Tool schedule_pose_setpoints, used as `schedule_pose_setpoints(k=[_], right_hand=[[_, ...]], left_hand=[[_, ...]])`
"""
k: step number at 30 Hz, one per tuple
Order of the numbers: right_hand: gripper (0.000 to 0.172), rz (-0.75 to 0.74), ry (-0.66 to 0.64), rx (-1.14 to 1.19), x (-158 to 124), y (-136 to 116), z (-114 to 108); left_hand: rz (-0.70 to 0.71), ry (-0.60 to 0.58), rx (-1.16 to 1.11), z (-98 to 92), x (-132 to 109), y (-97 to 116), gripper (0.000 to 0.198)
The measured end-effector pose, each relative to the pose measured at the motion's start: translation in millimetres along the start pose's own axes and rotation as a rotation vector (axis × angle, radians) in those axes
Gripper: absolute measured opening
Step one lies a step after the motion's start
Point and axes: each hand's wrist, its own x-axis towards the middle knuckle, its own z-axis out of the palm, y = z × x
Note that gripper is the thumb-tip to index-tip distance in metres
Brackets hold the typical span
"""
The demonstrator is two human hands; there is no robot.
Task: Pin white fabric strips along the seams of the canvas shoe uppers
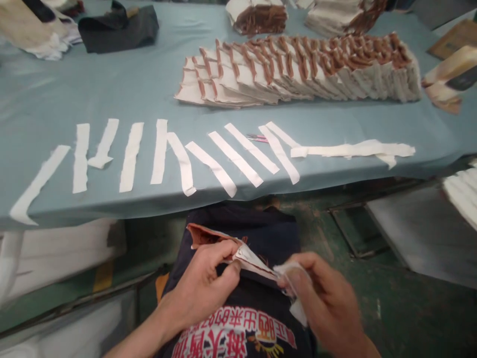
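Note:
Over my lap, on a dark printed apron, I hold a folded fabric piece, white on one side and reddish-brown on the other. My left hand pinches it near its middle between thumb and fingers, and its brown end sticks out beyond the knuckles. At the opposite end my right hand is closed on a white cloth strip, which lies against the piece's tip and hangs below the fingers. The fingers partly hide where strip and piece meet.
Several white strips lie along the near side of the blue-green covered table. Pink-handled thread snips lie among them. Behind stands a long row of stacked white-and-brown fabric pieces. Dark cloth sits at back left.

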Motion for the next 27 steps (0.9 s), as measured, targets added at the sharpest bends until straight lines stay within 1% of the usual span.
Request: schedule_pose_setpoints(k=[1,2,3,5,8,9,11,13,15,17,19,22,24,25,27], right_hand=[[0.026,0.092,0.018,0.006,1.4,-1.6,2.9],[0.024,0.152,0.032,0.001,4.3,-3.5,5.5],[0.021,0.180,0.040,-0.004,7.9,-5.7,7.9],[0.018,0.177,0.042,0.017,15.3,-11.0,12.4],[0.024,0.183,0.020,0.105,20.8,-18.4,18.2],[0.024,0.193,0.017,0.134,20.9,-19.8,19.5],[0.017,0.207,0.008,0.193,19.7,-20.7,20.4],[0.009,0.196,-0.018,0.252,18.3,-19.5,19.1],[0.007,0.157,-0.046,0.274,18.2,-17.9,16.2],[0.009,0.111,-0.050,0.235,20.1,-17.3,12.8],[0.012,0.061,-0.018,0.155,23.9,-18.3,10.2],[0.010,-0.006,0.005,0.087,31.2,-23.1,9.0],[0.004,0.004,-0.049,0.104,35.9,-27.6,9.6],[0.004,0.037,-0.093,0.126,38.1,-29.7,10.0],[0.011,0.146,-0.204,0.179,42.1,-32.8,10.8]], left_hand=[[-0.003,-0.011,-0.011,-2.2,-0.3,1.5,0.021],[-0.005,-0.015,-0.016,-4.4,-0.3,3.5,0.021],[-0.005,-0.017,-0.014,-6.4,-0.1,5.6,0.022],[0.006,-0.019,-0.009,-9.8,0.5,8.9,0.024],[0.041,-0.017,-0.039,-12.7,1.4,9.3,0.027],[0.051,-0.015,-0.054,-13.1,1.7,8.6,0.027],[0.058,-0.010,-0.080,-13.5,2.3,6.8,0.026],[0.062,-0.009,-0.102,-13.4,2.5,5.8,0.027],[0.071,-0.010,-0.116,-13.1,2.5,5.8,0.026],[0.083,-0.005,-0.119,-13.0,2.1,6.5,0.025],[0.089,-0.002,-0.113,-12.8,1.3,7.3,0.024],[0.089,-0.005,-0.087,-13.1,-0.7,8.4,0.026],[0.092,0.005,-0.035,-13.5,-2.2,9.3,0.025],[0.095,0.016,-0.002,-13.8,-2.8,10.1,0.024],[0.109,0.037,0.049,-14.2,-3.3,12.4,0.022]])
